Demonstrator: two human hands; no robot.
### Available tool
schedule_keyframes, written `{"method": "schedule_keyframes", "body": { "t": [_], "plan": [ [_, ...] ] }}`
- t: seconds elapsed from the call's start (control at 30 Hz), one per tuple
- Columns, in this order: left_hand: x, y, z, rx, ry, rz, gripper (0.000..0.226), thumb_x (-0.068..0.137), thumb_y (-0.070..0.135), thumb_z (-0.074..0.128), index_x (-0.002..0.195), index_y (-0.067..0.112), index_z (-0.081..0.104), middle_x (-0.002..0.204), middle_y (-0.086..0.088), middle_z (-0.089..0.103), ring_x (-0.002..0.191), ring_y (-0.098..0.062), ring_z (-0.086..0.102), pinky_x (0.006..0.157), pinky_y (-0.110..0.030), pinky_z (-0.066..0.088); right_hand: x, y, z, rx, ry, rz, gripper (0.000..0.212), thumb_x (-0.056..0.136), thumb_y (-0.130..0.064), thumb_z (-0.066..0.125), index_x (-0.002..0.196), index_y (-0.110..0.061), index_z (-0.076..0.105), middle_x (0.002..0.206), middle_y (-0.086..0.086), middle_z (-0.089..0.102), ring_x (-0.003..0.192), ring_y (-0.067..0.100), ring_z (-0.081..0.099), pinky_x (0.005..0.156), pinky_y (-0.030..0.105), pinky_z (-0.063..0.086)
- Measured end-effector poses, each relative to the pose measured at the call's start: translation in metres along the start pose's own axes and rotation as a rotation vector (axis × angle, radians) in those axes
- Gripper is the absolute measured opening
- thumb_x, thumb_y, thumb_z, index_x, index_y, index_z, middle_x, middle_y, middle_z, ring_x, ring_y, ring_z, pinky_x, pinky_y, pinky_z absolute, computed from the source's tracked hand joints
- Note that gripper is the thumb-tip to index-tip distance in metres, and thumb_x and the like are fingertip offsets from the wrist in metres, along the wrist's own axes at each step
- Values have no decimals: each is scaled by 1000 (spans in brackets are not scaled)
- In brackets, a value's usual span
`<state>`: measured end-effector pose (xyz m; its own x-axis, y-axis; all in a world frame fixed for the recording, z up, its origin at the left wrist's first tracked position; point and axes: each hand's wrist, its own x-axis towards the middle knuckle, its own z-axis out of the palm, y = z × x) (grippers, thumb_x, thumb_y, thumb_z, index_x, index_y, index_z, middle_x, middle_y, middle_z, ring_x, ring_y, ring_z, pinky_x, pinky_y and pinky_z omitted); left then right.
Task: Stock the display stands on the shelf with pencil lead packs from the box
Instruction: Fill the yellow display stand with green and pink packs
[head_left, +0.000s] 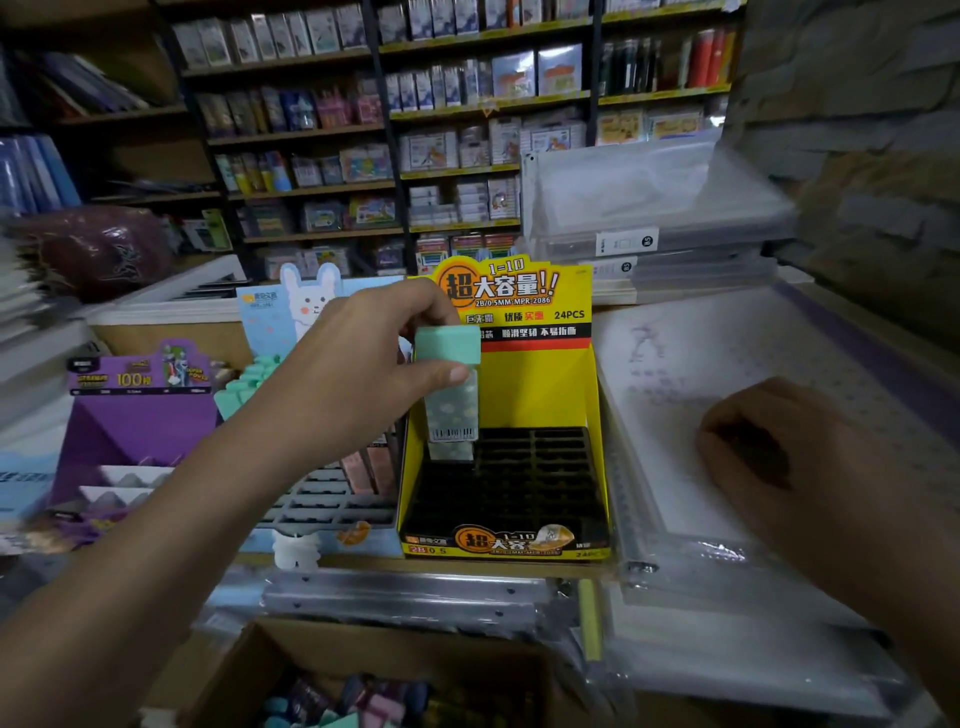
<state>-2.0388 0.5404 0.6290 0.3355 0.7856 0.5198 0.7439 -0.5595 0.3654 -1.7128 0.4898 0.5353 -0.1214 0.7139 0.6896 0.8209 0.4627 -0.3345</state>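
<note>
Above the yellow display stand (545, 395), back-left corner: left hand (358, 358) pinches mint-capped lead pack (451, 395), upright. Right of stand, right hand (779, 462) fingers loosely curled, holding nothing.

Mint-capped, cloud-patterned lead pack (451, 395); yellow display stand (540, 384), black grid.
</note>
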Motion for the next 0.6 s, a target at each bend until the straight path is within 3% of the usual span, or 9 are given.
{"method": "schedule_keyframes", "body": {
  "t": [0.07, 0.13, 0.33, 0.47, 0.6],
  "plan": [
    [2, 1, 1, 117, -33, 10, 23, 81, 34, 84, 93, 29, 65, 85, 17, 63, 75, 12, 54, 60, -9, 38, -2, 1, 0, 1, 3, 8, 21, 90, -25, 68, 88, -43, 56, 89, -19, 56, 84, 5, 55, 71, 21, 44],
    [3, 1, 2, 183, -50, 4, 24, 81, 31, 85, 95, 26, 67, 85, 16, 61, 75, 15, 51, 60, -6, 36, -2, 0, -1, 11, 7, 14, 14, 87, -30, 64, 88, -42, 57, 91, -21, 55, 87, 2, 55, 76, 12, 41],
    [0, -3, 4, 273, -111, 15, 18, 84, 31, 82, 97, 27, 69, 82, 20, 56, 76, 0, 51, 63, -14, 35, -2, 0, -1, 36, -3, 34, 8, 85, -36, 59, 88, -44, 56, 92, -21, 56, 88, 3, 56, 77, 8, 38],
    [-3, -7, 5, 276, -121, 64, 9, 90, 25, 77, 97, 22, 74, 87, 11, 66, 87, -13, 61, 70, -22, 41, -3, 1, 0, 26, 12, 41, 12, 84, -35, 60, 88, -45, 56, 93, -22, 56, 91, 2, 56, 78, 4, 36],
    [-5, -8, 9, 335, -75, 93, 15, 89, 22, 78, 104, 19, 75, 98, 2, 66, 94, -20, 60, 78, -30, 41, -2, 0, 1, 18, 12, 50, 16, 82, -31, 64, 86, -44, 57, 92, -19, 58, 90, 5, 57, 78, 7, 37]
  ]
}}
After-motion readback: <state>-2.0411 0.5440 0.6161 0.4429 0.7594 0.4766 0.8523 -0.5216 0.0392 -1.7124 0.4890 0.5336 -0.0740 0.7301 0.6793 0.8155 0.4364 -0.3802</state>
